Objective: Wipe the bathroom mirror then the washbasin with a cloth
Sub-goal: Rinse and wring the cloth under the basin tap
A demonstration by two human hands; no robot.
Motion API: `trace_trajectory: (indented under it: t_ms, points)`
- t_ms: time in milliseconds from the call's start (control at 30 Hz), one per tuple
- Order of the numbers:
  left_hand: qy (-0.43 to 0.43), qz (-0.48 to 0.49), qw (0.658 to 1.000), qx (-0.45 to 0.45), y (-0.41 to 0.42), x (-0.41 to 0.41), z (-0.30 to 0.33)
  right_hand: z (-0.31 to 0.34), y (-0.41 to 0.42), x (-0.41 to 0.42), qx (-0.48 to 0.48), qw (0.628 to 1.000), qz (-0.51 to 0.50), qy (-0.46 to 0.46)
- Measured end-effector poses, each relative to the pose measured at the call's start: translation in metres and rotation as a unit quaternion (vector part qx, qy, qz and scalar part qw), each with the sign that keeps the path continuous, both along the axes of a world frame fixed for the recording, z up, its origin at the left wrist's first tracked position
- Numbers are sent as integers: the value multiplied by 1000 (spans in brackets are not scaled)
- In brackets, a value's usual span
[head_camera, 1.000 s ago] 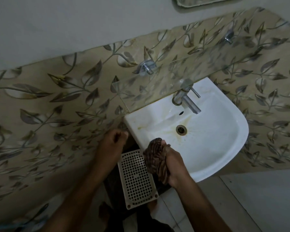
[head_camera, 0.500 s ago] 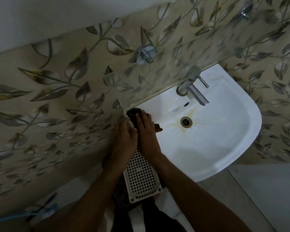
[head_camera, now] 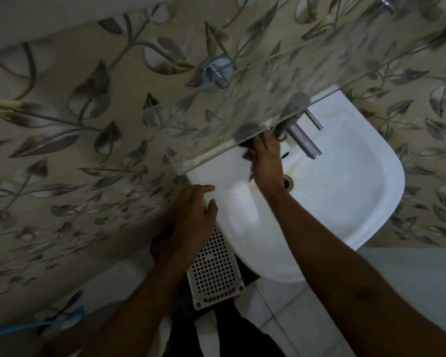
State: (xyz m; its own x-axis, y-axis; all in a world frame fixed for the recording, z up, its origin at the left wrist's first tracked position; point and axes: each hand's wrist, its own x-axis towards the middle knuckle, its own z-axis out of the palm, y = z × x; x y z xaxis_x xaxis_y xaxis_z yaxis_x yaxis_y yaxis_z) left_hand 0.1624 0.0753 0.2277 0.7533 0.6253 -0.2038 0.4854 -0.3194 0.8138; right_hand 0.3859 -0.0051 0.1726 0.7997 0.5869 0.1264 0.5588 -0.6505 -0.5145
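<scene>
The right hand (head_camera: 267, 161) presses a dark cloth (head_camera: 247, 150) onto the back ledge of the white washbasin (head_camera: 345, 202), just left of the tap (head_camera: 303, 140). Its fingers reach forward over the bunched fabric, and the fingertips and the far end of the cloth slip under the front edge of the glass shelf (head_camera: 242, 119) that overhangs the basin's rear. Most of the cloth is hidden beneath the palm; only dark folds show at its left side, so I judge the grip to be a flat press rather than a curled hold, though the thumb side cannot be made out. Pressing flat like this likely lets the cloth slide into the narrow space below the shelf, where a bunched fist would not fit.

The left hand (head_camera: 193, 210) rests with straight fingers on the basin's left rim, holding nothing; it seems placed there to steady the body while leaning in. Yellowish staining runs from the tap base toward the drain (head_camera: 288, 182), so the bowl looks not yet wiped. The mirror is out of view. Below the basin sits a white perforated grille (head_camera: 214, 269), and a blue hose (head_camera: 16, 328) lies at lower left
</scene>
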Motion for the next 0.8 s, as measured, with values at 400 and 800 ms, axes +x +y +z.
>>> trace_trajectory:
  t_ms: [400, 800]
  points:
    - [-5, 57, 997, -55, -2, -6, -3, -7, 9, -56, 55, 974, 211, -56]
    - [-6, 79, 994, -80, 1, -16, -9, 23, 27, -110, 16, 992, 125, 32]
